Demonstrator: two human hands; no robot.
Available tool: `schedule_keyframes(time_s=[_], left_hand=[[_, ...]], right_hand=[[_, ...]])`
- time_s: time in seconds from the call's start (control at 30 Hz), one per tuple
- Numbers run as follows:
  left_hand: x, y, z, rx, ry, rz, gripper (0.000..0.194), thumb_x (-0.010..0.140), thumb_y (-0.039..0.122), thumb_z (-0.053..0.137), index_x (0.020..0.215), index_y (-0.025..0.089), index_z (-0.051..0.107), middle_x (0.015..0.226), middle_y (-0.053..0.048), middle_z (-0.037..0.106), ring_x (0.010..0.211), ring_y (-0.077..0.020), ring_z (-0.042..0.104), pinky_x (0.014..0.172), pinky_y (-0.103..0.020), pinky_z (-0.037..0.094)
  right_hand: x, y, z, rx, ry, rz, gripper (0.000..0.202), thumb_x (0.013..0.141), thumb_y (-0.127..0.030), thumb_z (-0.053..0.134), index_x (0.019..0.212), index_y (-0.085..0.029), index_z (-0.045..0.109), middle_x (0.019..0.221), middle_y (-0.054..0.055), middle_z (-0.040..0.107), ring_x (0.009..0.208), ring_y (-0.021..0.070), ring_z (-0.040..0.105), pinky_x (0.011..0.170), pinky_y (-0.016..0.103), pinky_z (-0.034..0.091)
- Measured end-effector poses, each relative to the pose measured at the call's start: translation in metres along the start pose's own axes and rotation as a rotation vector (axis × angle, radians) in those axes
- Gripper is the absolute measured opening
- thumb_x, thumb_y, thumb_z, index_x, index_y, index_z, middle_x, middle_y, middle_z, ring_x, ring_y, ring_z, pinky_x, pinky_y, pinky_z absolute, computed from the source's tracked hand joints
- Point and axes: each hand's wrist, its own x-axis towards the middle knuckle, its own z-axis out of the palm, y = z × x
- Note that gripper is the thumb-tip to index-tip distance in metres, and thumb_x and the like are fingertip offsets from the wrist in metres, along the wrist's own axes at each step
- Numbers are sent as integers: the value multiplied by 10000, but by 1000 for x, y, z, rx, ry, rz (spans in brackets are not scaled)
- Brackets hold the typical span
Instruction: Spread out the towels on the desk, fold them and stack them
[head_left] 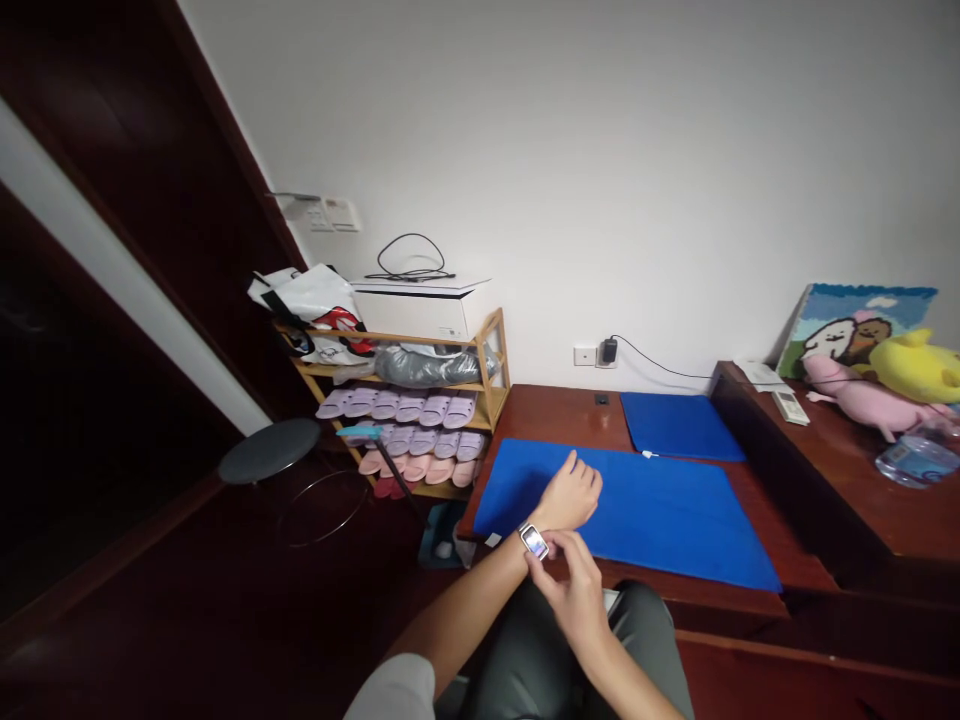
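On my left wrist sits a smartwatch (535,542) with a light frame and a lit screen. My left hand (568,495) is held above the blue mat (660,515), back side up, with its fingers curled in and nothing seen in them. My right hand (577,590) is at the watch, its thumb at the lower edge and its fingertips at the side nearer the hand, closed round the case in a pinch. Part of the strap shows beside the case; the rest is hidden under the wrist.
A smaller blue mat (679,425) lies at the table's back. Left stands a wooden rack (495,400) with slippers (424,440), beside a round stool (270,450). Plush toys (862,395), a remote (790,406) and a plastic bottle (919,458) rest on the raised right surface.
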Motion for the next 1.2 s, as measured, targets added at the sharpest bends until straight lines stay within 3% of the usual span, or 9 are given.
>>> schedule_keyframes(time_s=[0.1,0.2,0.3,0.43,0.57,0.77,0.87,1.0,1.2], left_hand=[[3,-2,-24,55,51,47,415,994,309,525,1292,38,624,1071,-179,731,1060,-304,643,1153,-519,344],[2,-2,-32,93,69,59,389,1002,292,502,1267,40,635,1036,-164,735,1023,-298,650,1137,-508,359],[3,0,-21,86,63,66,389,992,303,520,1255,44,643,1037,-168,737,1019,-305,649,1140,-517,357],[-3,-2,20,-87,51,-10,396,976,331,565,1286,98,645,1072,-161,733,1076,-300,637,1172,-519,340],[-44,-27,74,-282,-15,-326,328,1023,318,458,1214,217,705,1076,-100,749,1097,-260,654,1116,-450,423],[-152,-61,151,-285,-94,-583,517,1054,377,317,1481,244,575,1507,-107,616,1410,-293,533,1152,-506,426],[-178,-59,180,-316,-159,-656,547,1061,422,330,1569,282,474,1639,-60,478,1523,-258,412,1244,-495,338],[-181,-55,189,-319,-176,-669,539,1074,403,334,1589,285,441,1670,-45,426,1547,-243,372,1272,-492,308],[-178,-54,178,-304,-168,-677,527,1059,345,390,1579,291,453,1663,-38,443,1541,-234,383,1273,-475,319]], right_hand=[[5,-6,-4,-5,20,-44,165,977,-301,680,1130,-238,670,948,40,708,832,183,673,786,311,579],[6,-6,-4,-12,24,-69,174,974,-287,685,1141,-242,665,945,38,709,833,182,676,781,312,586],[4,-4,-2,-10,24,-69,175,973,-277,685,1142,-244,660,946,38,713,833,182,681,777,313,593],[0,11,-5,-22,-57,-52,213,969,-298,680,1177,-254,671,1004,55,732,900,201,704,815,333,612],[-5,77,-45,-190,-148,18,257,1021,-359,567,1223,-261,693,1119,83,757,1054,238,715,956,406,598],[-22,253,-176,-641,-90,302,561,1011,-568,344,1185,-202,732,1221,153,750,1186,308,682,1084,504,518],[-30,315,-230,-882,-113,406,728,952,-622,261,1316,-157,687,1432,189,639,1376,357,555,1182,547,406],[-41,350,-257,-1070,-248,575,791,926,-580,200,1561,-212,495,1646,104,444,1547,333,346,1240,541,292],[-54,358,-256,-1139,-287,574,837,924,-600,137,1634,-224,372,1690,68,374,1583,305,264,1265,525,235]])
